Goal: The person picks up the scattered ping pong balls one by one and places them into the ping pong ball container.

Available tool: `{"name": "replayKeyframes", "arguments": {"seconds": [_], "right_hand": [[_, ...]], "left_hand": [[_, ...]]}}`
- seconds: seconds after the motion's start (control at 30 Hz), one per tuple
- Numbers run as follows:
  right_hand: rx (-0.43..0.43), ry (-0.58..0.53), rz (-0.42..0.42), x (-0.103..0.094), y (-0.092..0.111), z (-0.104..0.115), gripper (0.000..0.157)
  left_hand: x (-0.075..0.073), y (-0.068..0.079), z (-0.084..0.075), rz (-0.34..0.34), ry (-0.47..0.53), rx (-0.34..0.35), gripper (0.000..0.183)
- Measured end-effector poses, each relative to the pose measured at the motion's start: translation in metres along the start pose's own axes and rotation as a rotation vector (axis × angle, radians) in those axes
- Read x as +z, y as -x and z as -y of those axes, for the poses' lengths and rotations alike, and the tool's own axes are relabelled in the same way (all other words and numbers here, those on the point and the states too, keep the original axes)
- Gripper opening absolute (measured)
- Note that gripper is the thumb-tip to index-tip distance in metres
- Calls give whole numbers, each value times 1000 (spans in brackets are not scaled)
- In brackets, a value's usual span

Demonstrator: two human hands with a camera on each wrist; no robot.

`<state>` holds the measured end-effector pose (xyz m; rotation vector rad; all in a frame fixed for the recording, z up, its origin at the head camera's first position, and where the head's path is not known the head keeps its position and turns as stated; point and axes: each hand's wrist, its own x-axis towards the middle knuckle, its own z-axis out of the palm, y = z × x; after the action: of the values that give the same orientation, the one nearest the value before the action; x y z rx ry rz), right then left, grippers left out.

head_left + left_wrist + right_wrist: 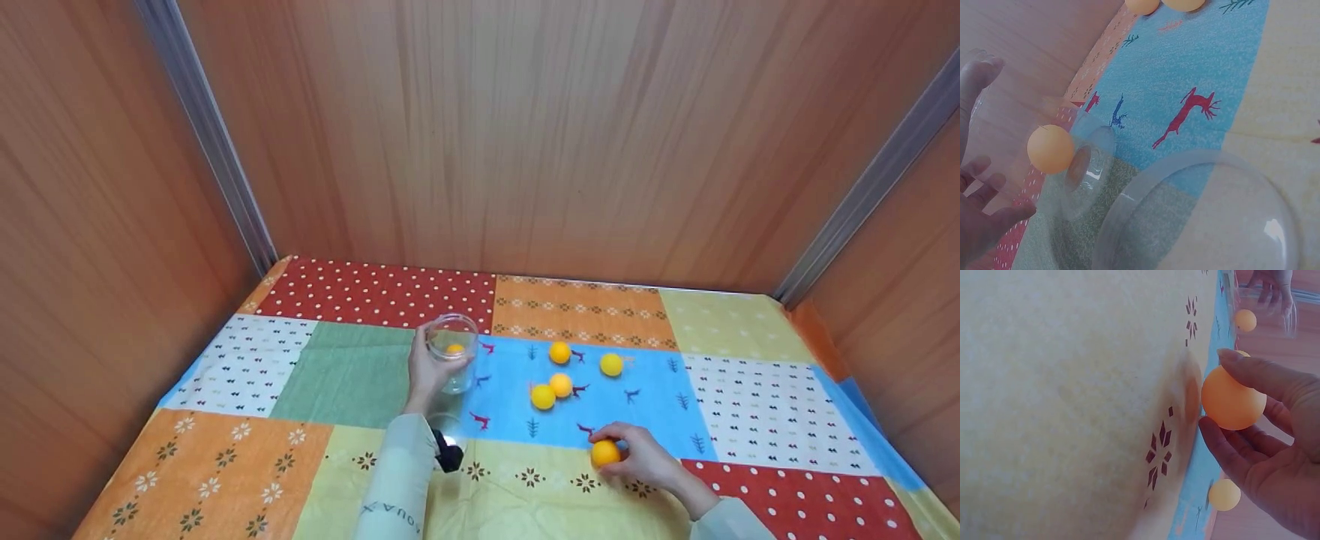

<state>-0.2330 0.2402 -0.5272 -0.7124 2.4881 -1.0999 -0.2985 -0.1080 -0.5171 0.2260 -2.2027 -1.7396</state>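
Observation:
My left hand (pixel 429 371) grips a clear jar (pixel 468 341) around its side, over the edge between the green and blue patches. Inside the jar is one orange ball (pixel 454 350), also visible through the clear wall in the left wrist view. At the front edge of the blue patch, my right hand (pixel 643 459) pinches another orange ball (pixel 1234 398) between thumb and fingers, close over the cloth. Below the jar, partly hidden by my left sleeve, lies a clear round lid-like piece (pixel 1143 188).
Several loose balls lie on the blue patch between my hands, among them a far one (pixel 559 352), a right one (pixel 611 365) and two close together (pixel 543 397). A patchwork cloth (pixel 375 300) covers the table. Wooden panels (pixel 487 150) stand behind and at both sides.

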Motion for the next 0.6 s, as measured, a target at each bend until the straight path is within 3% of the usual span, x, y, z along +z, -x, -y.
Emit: {"name": "replayKeyframes", "arguments": {"seconds": [0.3,0.6], "right_hand": [[19,-19,-18,2,-5,7,35],[-32,-14,-39,1,-14,10,36]], "left_hand": [[-2,1,1,1,-2,16,73],[-3,3,2,6,11,2,73]]}}
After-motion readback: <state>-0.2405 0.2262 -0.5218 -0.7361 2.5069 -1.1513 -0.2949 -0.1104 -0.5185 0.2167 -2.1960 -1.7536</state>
